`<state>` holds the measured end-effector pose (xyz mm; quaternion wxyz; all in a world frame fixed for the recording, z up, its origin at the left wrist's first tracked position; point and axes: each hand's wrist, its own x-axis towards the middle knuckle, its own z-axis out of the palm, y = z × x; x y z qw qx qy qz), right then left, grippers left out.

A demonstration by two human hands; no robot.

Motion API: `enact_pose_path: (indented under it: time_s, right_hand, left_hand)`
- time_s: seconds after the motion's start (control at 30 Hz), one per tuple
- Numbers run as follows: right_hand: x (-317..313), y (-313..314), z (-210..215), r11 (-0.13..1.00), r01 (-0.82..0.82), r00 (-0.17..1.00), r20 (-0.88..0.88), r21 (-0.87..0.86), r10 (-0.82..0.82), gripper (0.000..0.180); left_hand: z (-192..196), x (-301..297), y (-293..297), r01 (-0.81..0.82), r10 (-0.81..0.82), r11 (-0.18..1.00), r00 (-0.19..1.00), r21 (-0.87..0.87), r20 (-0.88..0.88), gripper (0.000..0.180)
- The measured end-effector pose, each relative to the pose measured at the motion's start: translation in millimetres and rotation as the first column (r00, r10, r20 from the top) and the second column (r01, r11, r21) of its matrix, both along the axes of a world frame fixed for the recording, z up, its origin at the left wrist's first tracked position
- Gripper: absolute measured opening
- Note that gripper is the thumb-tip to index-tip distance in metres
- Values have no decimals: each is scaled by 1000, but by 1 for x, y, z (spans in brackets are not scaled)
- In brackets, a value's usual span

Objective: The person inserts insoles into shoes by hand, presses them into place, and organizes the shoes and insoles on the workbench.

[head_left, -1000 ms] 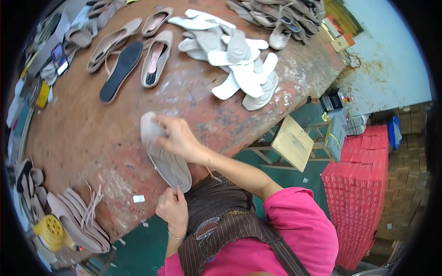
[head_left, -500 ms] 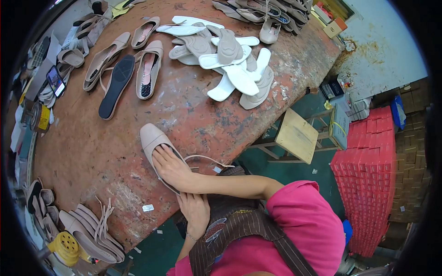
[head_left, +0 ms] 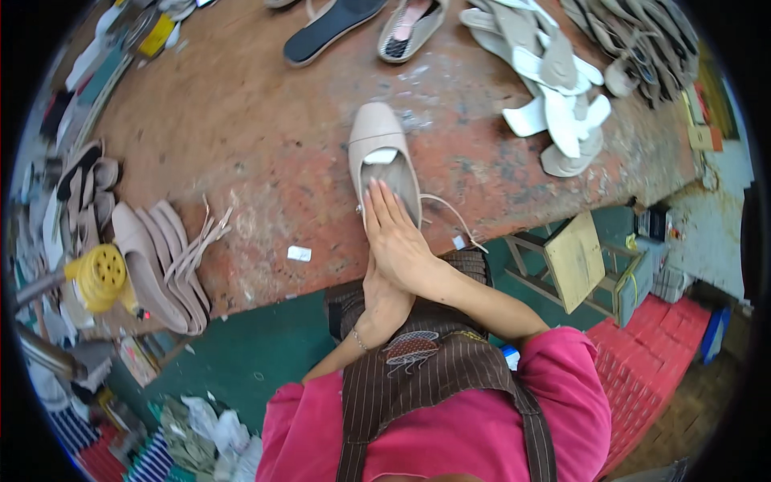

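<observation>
A beige flat shoe (head_left: 377, 124) with a thin ankle strap lies sole down near the table's front edge, its toe pointing away from me. My right hand (head_left: 397, 245) lies flat inside it, fingers stretched out and pressed on the insole (head_left: 389, 173). A white patch shows in the shoe's opening, just past the fingertips. Against the heel end is my left hand (head_left: 385, 301), partly under the right one, with most of its fingers hidden. The strap (head_left: 454, 213) trails off to the right of the shoe.
White and grey insoles (head_left: 554, 88) lie heaped at the back right, beside a pile of shoes (head_left: 642, 48). An upturned shoe with a black sole (head_left: 329, 32) lies at the back. Beige shoes (head_left: 152, 257) and a yellow perforated lamp head (head_left: 100, 273) are at left. A wooden stool (head_left: 574, 261) stands right.
My view has swung left, so the table now lies straighter ahead. My right fingers have drawn back from the toe toward the heel, baring the insole and the white patch.
</observation>
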<state>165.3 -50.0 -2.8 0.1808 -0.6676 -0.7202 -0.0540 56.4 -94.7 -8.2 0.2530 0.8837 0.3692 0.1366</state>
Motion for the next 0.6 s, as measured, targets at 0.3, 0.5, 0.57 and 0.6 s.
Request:
enact_pose_path:
  time_s: [0.3, 0.5, 0.57, 0.6]
  right_hand:
    - [15, 52, -3, 994, 92, 990, -101, -51, -97, 38]
    - [37, 58, 9, 968, -247, 965, -79, 29, 249, 30]
    - [70, 45, 68, 758, -520, 694, -713, -394, 105, 21]
    - [102, 46, 95, 767, -545, 572, -819, -337, 47, 17]
  left_hand:
    - [19, 8, 7, -18, 18, 998, 1000, -63, -10, 43]
    - [18, 24, 27, -202, 197, 971, 979, 125, 57, 53]
    - [10, 27, 48, -331, 333, 943, 938, -36, 93, 40]
    - [11, 22, 63, -304, 289, 951, 938, 55, 191, 25]
